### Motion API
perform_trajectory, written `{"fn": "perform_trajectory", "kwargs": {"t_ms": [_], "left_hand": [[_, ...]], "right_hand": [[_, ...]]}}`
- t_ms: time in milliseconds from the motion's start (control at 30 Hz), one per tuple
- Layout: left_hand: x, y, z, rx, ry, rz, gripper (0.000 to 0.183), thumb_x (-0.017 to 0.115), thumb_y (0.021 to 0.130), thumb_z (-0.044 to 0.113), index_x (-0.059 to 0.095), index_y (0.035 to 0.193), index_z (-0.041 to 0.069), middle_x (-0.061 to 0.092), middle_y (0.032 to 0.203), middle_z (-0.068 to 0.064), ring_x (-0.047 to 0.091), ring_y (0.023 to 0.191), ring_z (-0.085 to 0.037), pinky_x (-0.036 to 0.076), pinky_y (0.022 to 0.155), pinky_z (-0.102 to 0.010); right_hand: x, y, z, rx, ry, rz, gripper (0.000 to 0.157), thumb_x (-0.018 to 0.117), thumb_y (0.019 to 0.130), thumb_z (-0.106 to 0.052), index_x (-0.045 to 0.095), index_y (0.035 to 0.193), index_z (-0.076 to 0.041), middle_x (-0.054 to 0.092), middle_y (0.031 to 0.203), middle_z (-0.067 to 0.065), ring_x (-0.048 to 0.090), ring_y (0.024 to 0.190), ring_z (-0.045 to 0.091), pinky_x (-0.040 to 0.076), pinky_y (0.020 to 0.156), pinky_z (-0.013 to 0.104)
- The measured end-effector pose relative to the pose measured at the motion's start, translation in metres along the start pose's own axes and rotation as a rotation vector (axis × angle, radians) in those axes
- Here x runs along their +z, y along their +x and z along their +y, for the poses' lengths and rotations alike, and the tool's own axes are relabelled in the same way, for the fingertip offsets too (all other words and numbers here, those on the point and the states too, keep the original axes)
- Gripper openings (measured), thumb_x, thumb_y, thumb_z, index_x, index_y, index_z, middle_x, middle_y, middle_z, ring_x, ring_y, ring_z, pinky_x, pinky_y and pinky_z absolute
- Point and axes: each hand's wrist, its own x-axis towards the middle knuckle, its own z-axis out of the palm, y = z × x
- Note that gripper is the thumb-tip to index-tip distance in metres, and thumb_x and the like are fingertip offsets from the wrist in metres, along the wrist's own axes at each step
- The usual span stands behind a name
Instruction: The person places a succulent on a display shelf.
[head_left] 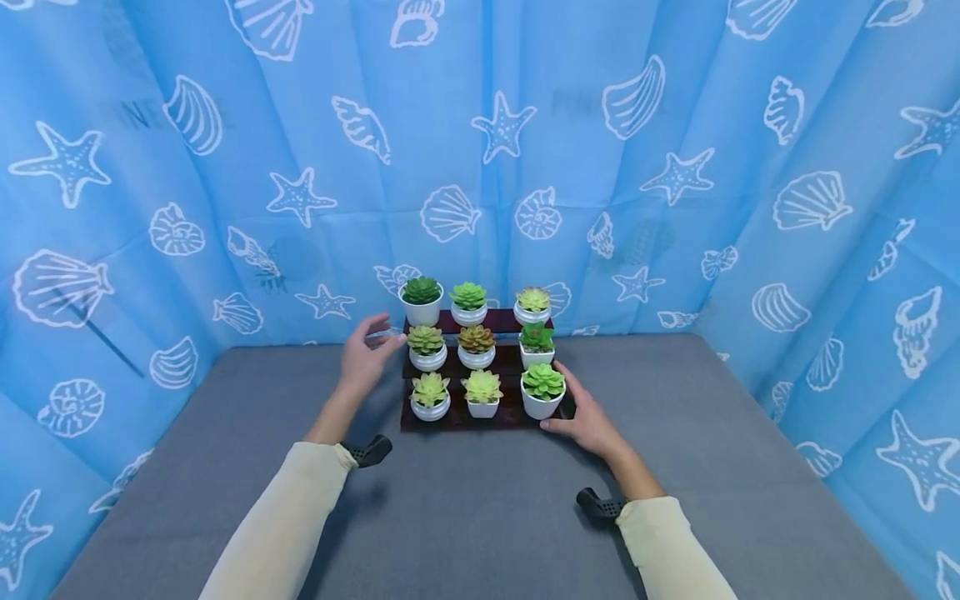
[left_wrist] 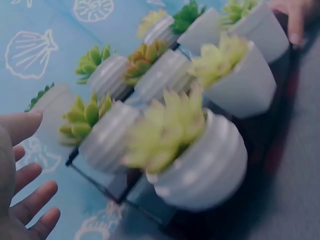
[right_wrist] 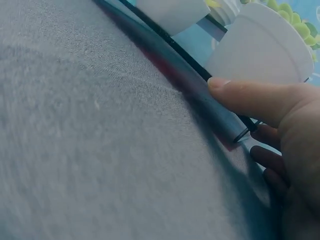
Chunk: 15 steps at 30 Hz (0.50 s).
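A dark three-tier rack (head_left: 504, 321) holds several small artificial succulents in white pots. My left hand (head_left: 362, 360) is at its left side, fingers apart and holding nothing, near the dark green succulent (head_left: 422, 293) on the top tier and the yellow-green succulent (head_left: 426, 342) below. In the left wrist view the left fingers (left_wrist: 31, 172) spread beside the rack's end. At the lower right corner my right hand (head_left: 588, 421) reaches around a bright green potted succulent (head_left: 542, 396). Its thumb (right_wrist: 245, 97) lies at the pot's base by the rack's front edge; the other fingers are partly hidden beyond the rack's end.
The rack stands toward the back of a grey cloth-covered table (head_left: 480, 517). A blue curtain (head_left: 450, 167) with white shell and starfish prints hangs behind and along both sides. Black wrist devices (head_left: 367, 452) sit at both cuffs.
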Motion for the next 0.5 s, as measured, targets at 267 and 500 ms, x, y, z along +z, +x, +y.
{"fn": "perform_trajectory", "kwargs": {"t_ms": [267, 500], "left_hand": [[-0.037, -0.022, -0.024, 0.009, 0.116, -0.098, 0.044, 0.064, 0.096, 0.026, 0.055, 0.133, 0.004, 0.063, 0.120, -0.018, 0.056, 0.113, -0.032, 0.043, 0.096, -0.050], [-0.073, -0.039, -0.039, 0.018, 0.230, -0.351, 0.044, 0.062, 0.098, 0.025, 0.054, 0.134, 0.002, 0.063, 0.121, -0.019, 0.058, 0.112, -0.036, 0.049, 0.090, -0.051]], "right_hand": [[-0.008, -0.004, -0.009, 0.029, 0.040, -0.082, 0.093, 0.078, 0.084, -0.017, 0.021, 0.156, -0.017, 0.032, 0.151, 0.024, 0.033, 0.135, 0.045, 0.025, 0.106, 0.065], [-0.030, -0.021, -0.005, 0.034, 0.246, -0.079, 0.070, 0.065, 0.093, -0.006, 0.026, 0.151, 0.003, 0.040, 0.142, 0.034, 0.044, 0.127, 0.048, 0.042, 0.101, 0.051]]}}
